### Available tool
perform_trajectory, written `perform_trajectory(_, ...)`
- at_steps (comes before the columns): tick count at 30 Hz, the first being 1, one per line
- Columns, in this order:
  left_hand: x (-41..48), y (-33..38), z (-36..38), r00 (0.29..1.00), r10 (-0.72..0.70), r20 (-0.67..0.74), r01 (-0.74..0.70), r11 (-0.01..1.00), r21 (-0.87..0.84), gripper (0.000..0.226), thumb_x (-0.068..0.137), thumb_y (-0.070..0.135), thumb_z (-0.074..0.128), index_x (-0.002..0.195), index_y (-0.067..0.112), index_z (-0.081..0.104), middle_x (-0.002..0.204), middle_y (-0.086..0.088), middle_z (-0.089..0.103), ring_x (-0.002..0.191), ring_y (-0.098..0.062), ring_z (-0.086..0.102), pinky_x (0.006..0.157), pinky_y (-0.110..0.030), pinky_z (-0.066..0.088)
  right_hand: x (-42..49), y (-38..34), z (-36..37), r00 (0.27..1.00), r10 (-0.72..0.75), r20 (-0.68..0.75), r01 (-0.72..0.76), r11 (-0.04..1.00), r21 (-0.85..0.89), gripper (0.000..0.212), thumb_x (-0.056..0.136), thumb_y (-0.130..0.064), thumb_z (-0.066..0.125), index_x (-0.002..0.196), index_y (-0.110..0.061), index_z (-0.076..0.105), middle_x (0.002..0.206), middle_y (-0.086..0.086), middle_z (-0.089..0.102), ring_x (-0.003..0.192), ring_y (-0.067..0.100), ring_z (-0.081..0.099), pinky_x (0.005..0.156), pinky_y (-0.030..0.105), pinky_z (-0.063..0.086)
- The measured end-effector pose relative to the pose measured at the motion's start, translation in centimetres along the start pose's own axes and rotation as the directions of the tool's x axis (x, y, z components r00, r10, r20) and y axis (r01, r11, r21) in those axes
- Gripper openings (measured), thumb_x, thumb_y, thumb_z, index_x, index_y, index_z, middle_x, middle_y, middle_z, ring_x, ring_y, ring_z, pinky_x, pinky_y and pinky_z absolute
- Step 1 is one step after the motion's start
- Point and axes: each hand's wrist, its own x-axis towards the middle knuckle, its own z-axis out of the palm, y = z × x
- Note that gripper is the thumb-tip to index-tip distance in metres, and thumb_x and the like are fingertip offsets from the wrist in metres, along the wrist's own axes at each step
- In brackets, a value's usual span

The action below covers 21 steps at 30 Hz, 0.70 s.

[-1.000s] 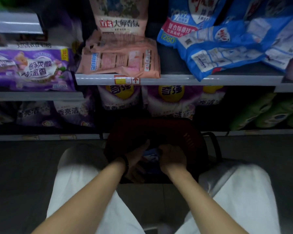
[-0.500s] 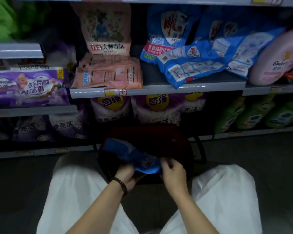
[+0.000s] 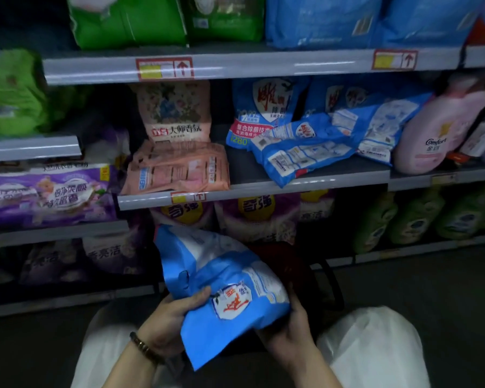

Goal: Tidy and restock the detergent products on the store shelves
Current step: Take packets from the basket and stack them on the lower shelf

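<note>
- While the blue detergent bag (image 3: pixel 224 289) hung just over the red basket (image 3: pixel 287 264), the left hand (image 3: pixel 165 317) curling its fingers (image 3: pixel 192 298) round one edge and the right hand (image 3: pixel 289 334) gripping the lower corner, the limp pack could have sagged and slipped.
- Toppled blue bags (image 3: pixel 305 152) crowded the middle shelf (image 3: pixel 263 187); another laid on top might have slid off.

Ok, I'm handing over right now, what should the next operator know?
The left grip holds the blue detergent bag by its left edge.
The right grip holds the same bag from under its right side.
The bag is in front of the red basket, not yet shelved.
Several matching blue bags lie toppled on the middle shelf.
Left to do: shelve this bag there, straighten the toppled ones.
</note>
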Motion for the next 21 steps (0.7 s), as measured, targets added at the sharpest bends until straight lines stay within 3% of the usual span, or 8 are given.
perform_trajectory(3, -0.6, 1.7, 0.2, 0.997, 0.023, 0.077, -0.024, 1.000, 0.016, 0.031, 0.087, 0.001, 0.063, 0.114, -0.006, 0.075, 0.126, -0.034, 0.067, 0.096, -0.046, 0.075, 0.073, -0.050, 0.065, -1.6, -1.4, 1.2, 0.992, -0.120, 0.039, 0.121, 0.993, -0.009, 0.046, 0.096, -0.037, 0.059, 0.122, -0.004, 0.077, 0.129, 0.025, 0.072, 0.103, 0.042, 0.077, 0.094, 0.050, 0.057)
perform_trajectory(7, 0.3, 5.1, 1.0, 0.977, 0.026, 0.214, -0.046, 0.995, 0.092, 0.049, 0.081, -0.007, 0.071, 0.129, 0.000, 0.069, 0.138, -0.031, 0.061, 0.124, -0.050, 0.062, 0.100, -0.059, 0.054, -3.9, -4.5, 3.4, 0.955, -0.283, 0.086, 0.283, 0.959, 0.008, 0.040, 0.092, -0.029, 0.059, 0.119, -0.005, 0.078, 0.122, 0.025, 0.075, 0.105, 0.041, 0.075, 0.097, 0.051, 0.055)
perform_trajectory(10, 2.1, 8.3, 3.5, 0.964, 0.096, 0.249, -0.162, 0.951, 0.262, 0.033, 0.094, -0.006, 0.064, 0.125, 0.004, 0.073, 0.135, -0.028, 0.064, 0.124, -0.047, 0.063, 0.113, -0.062, 0.042, -4.6, -8.0, 5.5, 0.926, -0.372, 0.063, 0.370, 0.928, 0.037, 0.048, 0.081, -0.026, 0.066, 0.122, -0.002, 0.077, 0.118, 0.025, 0.076, 0.098, 0.041, 0.078, 0.089, 0.053, 0.063)
perform_trajectory(13, 4.7, 11.6, 7.2, 0.966, 0.197, 0.167, -0.245, 0.908, 0.340, 0.037, 0.088, -0.006, 0.063, 0.124, -0.002, 0.071, 0.126, -0.029, 0.069, 0.112, -0.046, 0.070, 0.102, -0.058, 0.054, -4.3, -12.1, 8.6, 0.888, -0.449, 0.099, 0.447, 0.894, 0.036, 0.053, 0.083, -0.024, 0.065, 0.133, -0.004, 0.070, 0.127, 0.025, 0.073, 0.121, 0.043, 0.068, 0.113, 0.058, 0.047)
perform_trajectory(16, 7.9, 16.0, 11.7, 0.947, 0.277, 0.163, -0.318, 0.885, 0.339, 0.044, 0.087, 0.001, 0.069, 0.131, 0.003, 0.068, 0.127, -0.026, 0.070, 0.116, -0.046, 0.068, 0.094, -0.057, 0.058, -3.1, -17.0, 13.5, 0.829, -0.524, 0.195, 0.535, 0.845, -0.002, 0.045, 0.085, -0.022, 0.064, 0.126, -0.007, 0.076, 0.125, 0.019, 0.075, 0.112, 0.036, 0.074, 0.100, 0.057, 0.058)
perform_trajectory(19, 13.2, 21.5, 14.4, 0.938, 0.325, 0.119, -0.346, 0.883, 0.317, 0.046, 0.088, 0.018, 0.071, 0.134, 0.013, 0.066, 0.127, -0.019, 0.072, 0.113, -0.042, 0.070, 0.084, -0.050, 0.063, 0.0, -21.8, 19.2, 0.758, -0.598, 0.262, 0.643, 0.751, -0.147, 0.047, 0.099, -0.032, 0.062, 0.142, -0.013, 0.064, 0.136, 0.015, 0.071, 0.128, 0.034, 0.067, 0.113, 0.051, 0.050)
perform_trajectory(21, 16.9, 24.3, 15.2, 0.916, 0.400, 0.015, -0.391, 0.887, 0.246, 0.026, 0.096, 0.020, 0.068, 0.122, 0.013, 0.069, 0.118, -0.015, 0.073, 0.100, -0.037, 0.073, 0.075, -0.043, 0.061, 2.1, -24.3, 21.9, 0.778, -0.584, 0.232, 0.628, 0.712, -0.314, 0.044, 0.098, -0.045, 0.068, 0.134, -0.019, 0.067, 0.125, 0.011, 0.077, 0.121, 0.033, 0.071, 0.107, 0.049, 0.054)
